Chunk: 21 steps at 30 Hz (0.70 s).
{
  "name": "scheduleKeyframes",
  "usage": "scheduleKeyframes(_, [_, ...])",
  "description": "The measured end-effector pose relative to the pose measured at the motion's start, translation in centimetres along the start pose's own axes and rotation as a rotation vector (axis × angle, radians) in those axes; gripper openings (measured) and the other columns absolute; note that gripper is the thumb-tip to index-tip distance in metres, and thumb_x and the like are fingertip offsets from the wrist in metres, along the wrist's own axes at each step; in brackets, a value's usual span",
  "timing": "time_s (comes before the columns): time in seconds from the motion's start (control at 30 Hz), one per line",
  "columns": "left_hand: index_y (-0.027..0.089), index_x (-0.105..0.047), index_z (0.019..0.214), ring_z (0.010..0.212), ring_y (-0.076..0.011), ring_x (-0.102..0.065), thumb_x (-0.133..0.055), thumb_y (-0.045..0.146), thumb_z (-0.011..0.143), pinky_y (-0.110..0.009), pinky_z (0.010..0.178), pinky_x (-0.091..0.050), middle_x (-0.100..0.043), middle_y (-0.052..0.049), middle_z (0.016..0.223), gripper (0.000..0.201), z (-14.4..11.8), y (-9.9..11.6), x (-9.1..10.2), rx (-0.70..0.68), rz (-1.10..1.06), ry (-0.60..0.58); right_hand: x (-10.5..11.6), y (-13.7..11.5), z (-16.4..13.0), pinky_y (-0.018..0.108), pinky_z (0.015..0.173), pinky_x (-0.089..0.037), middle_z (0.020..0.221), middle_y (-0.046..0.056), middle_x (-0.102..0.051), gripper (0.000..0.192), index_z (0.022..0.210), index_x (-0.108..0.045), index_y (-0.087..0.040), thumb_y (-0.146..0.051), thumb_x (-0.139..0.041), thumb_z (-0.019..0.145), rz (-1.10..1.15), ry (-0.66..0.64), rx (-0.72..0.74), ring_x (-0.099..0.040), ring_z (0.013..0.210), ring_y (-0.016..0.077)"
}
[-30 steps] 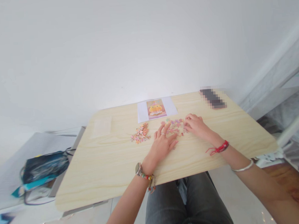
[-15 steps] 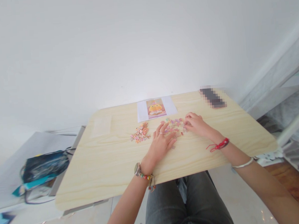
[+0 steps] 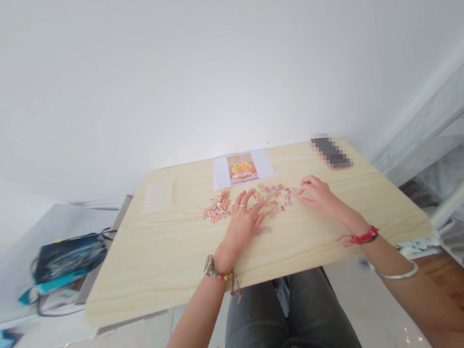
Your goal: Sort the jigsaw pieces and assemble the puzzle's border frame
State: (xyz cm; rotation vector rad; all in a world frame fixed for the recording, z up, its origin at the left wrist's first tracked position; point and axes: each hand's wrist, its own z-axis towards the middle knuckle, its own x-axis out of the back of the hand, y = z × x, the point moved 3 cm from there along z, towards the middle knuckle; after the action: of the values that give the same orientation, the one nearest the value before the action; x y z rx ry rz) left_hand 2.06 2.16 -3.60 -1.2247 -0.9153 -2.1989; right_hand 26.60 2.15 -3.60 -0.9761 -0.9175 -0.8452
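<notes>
Both hands have drawn apart over the last second. The left hand (image 3: 241, 219) has slid left and a touch nearer across the pale wooden bench (image 3: 173, 247), and now lies palm down between the two heaps, fingers (image 3: 245, 198) spread and flat, clamped on nothing that shows. The right hand (image 3: 320, 195) has moved right, away from the middle of the spread; its fingers (image 3: 306, 182) are loosely curled with the tips at the right edge of the scattered pastel jigsaw pieces (image 3: 275, 196), and whether a piece is pinched under them cannot be told, too small. With the hands parted, the loose scatter lies uncovered in the middle of the bench, just near of the printed picture sheet with an orange figure (image 3: 243, 169). One lilac piece (image 3: 263, 230) now shows alone on the bare wood, just near of the left hand's fingertips, apart from the rest. The small heap of orange-pink jigsaw pieces (image 3: 218, 207) sits as before, just left of the left hand, not touched. My reading: sorting by sweeping, with the scatter spread out for picking and no assembled section visible so far. Far right, a dark flat blurred-out object (image 3: 331, 152) lies unmoved. A dark bag with turquoise trim (image 3: 67, 262) rests on the low surface left of the bench.
</notes>
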Motion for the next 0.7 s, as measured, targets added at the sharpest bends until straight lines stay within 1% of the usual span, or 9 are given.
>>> scheduleKeyframes(0.1, [0.025,-0.058,0.112,0.126,-0.0304,-0.028,-0.047,0.027,0.087,-0.056,0.099,-0.034,-0.037,-0.011,0.133,0.027,0.1,0.0,-0.1,-0.008,-0.008,0.012,-0.8,-0.3,-0.9,0.040,0.083,-0.038,0.104,0.009,-0.052,0.010,0.085,-0.058,-0.020,-0.025,-0.051,0.080,-0.033,-0.050,-0.004,-0.050,0.101,0.0245])
scheduleKeyframes(0.23, [0.023,-0.060,0.106,0.125,-0.0311,-0.029,-0.048,0.025,0.086,-0.055,0.098,-0.034,-0.036,-0.012,0.132,0.023,-0.1,0.1,0.5,-0.014,0.035,0.046,-1.3,-0.5,-1.0,0.040,0.083,-0.037,0.106,0.009,-0.052,0.011,0.085,-0.059,-0.020,-0.025,-0.051,0.080,-0.021,-0.067,-0.019,-0.050,0.102,0.0245])
scheduleKeyframes(0.37, [0.021,-0.060,0.103,0.123,-0.0297,-0.031,-0.048,0.022,0.086,-0.053,0.100,-0.035,-0.038,-0.012,0.127,0.021,-2.1,0.0,1.9,-0.013,0.111,0.130,-0.7,-1.5,-0.3,0.041,0.083,-0.038,0.108,0.010,-0.052,0.012,0.087,-0.062,-0.020,-0.023,-0.052,0.080,-0.011,-0.029,0.004,-0.049,0.103,0.0251])
scheduleKeyframes(0.43, [0.021,-0.060,0.103,0.119,-0.0280,-0.037,-0.048,0.021,0.086,-0.050,0.098,-0.038,-0.042,-0.011,0.122,0.021,-3.7,-0.5,2.6,0.009,0.140,0.146,-0.5,-2.8,0.5,0.040,0.084,-0.038,0.107,0.009,-0.053,0.014,0.087,-0.063,-0.021,-0.021,-0.051,0.081,0.018,-0.023,0.052,-0.050,0.101,0.0242])
scheduleKeyframes(0.5, [0.020,-0.060,0.101,0.111,-0.0264,-0.043,-0.048,0.020,0.085,-0.047,0.094,-0.042,-0.046,-0.011,0.114,0.020,-5.3,-1.6,3.1,0.069,0.177,0.166,-0.7,-4.8,1.5,0.038,0.083,-0.039,0.103,0.008,-0.054,0.014,0.085,-0.064,-0.021,-0.020,-0.050,0.082,0.069,-0.052,0.126,-0.052,0.097,0.0221])
scheduleKeyframes(0.6, [0.019,-0.059,0.104,0.104,-0.0268,-0.047,-0.048,0.019,0.084,-0.047,0.089,-0.044,-0.048,-0.012,0.108,0.023,-7.0,-3.6,3.9,0.212,0.263,0.211,-1.9,-8.3,3.3,0.034,0.081,-0.040,0.094,0.007,-0.056,0.017,0.079,-0.065,-0.019,-0.019,-0.050,0.084,0.143,-0.133,0.257,-0.054,0.088,0.0185])
scheduleKeyframes(0.7, [0.018,-0.058,0.109,0.106,-0.0288,-0.046,-0.048,0.018,0.084,-0.050,0.090,-0.043,-0.049,-0.014,0.107,0.028,-7.3,-5.2,4.4,0.313,0.330,0.203,-3.6,-11.4,5.3,0.031,0.078,-0.041,0.089,0.007,-0.057,0.017,0.077,-0.065,-0.018,-0.016,-0.049,0.084,0.152,-0.188,0.337,-0.053,0.084,0.0174])
